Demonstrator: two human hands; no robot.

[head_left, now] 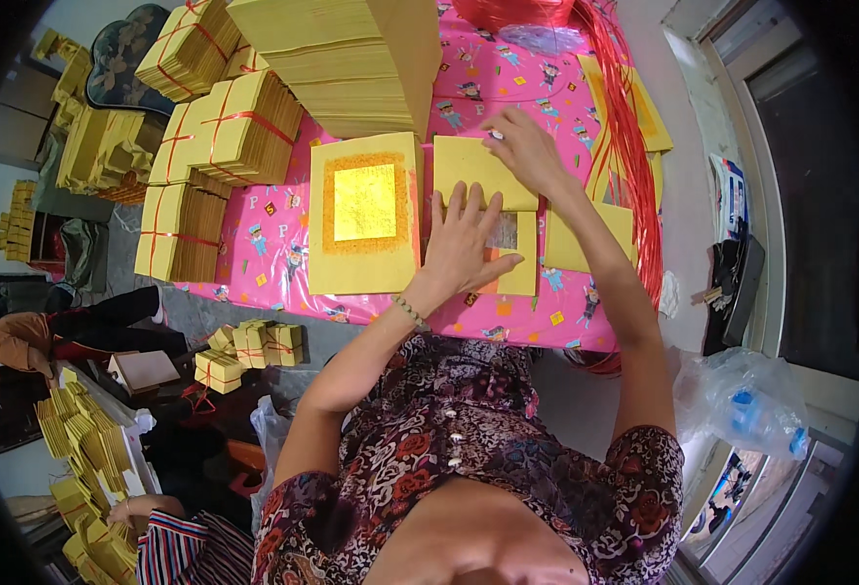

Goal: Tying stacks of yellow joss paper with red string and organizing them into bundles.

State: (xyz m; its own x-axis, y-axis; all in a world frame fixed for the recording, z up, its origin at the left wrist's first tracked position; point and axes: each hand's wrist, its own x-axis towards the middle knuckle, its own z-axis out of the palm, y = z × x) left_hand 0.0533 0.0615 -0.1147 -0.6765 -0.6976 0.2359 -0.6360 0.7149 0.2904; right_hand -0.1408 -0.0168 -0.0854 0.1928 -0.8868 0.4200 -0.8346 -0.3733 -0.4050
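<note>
My left hand [468, 239] lies flat with spread fingers over a yellow paper sheet [459, 161] and a second yellow piece [519, 273] with a silver-and-orange patch, partly hidden under the palm. At the far edge of the yellow sheet, my right hand [525, 151] has its fingers bent together on the paper; a small white band shows on one finger. To the left lies a thick stack of yellow paper [317, 263], its top sheet bearing a gold foil square [364, 202] with an orange border. Another yellow sheet [585, 237] rests under my right forearm.
A pink patterned cloth [273, 219] covers the table. Tall paper stacks [351, 68] and bundles tied with red ribbon [244, 132] stand at the far left. Red plastic strands [649, 195] hang along the right edge. Lower left, a person in a striped sleeve [186, 541] sits by more bundles.
</note>
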